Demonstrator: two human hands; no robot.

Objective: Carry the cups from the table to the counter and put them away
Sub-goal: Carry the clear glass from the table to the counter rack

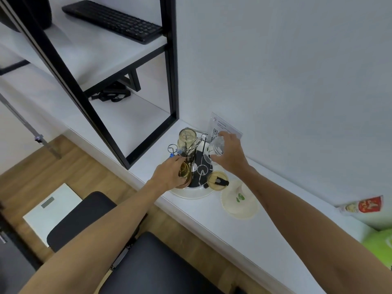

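My left hand [169, 172] is curled round an amber glass cup [185, 174] at the near edge of the wire cup rack [196, 153], and my fingers cover most of the cup's side, so only its rim and a slice of its wall show. My right hand [230, 153] grips a clear glass cup [216, 147] tilted over the far side of the rack; the glass blurs against the white wall and I cannot tell whether it touches a peg. A third cup [187, 137], pale yellow, sits upended on a peg at the back of the rack. The rack stands on a round white tray [191, 193] on the white counter [265, 240], and my left wrist hides the tray's near left rim. Just right of the tray lie a small lid [217, 181] with a black tab and a cream plate [239, 200]. A printed card [222, 127] leans on the wall behind my right hand, partly covered by it. At the right edge a red packet [364, 205] and something green [379, 242] are cut off and blurred.
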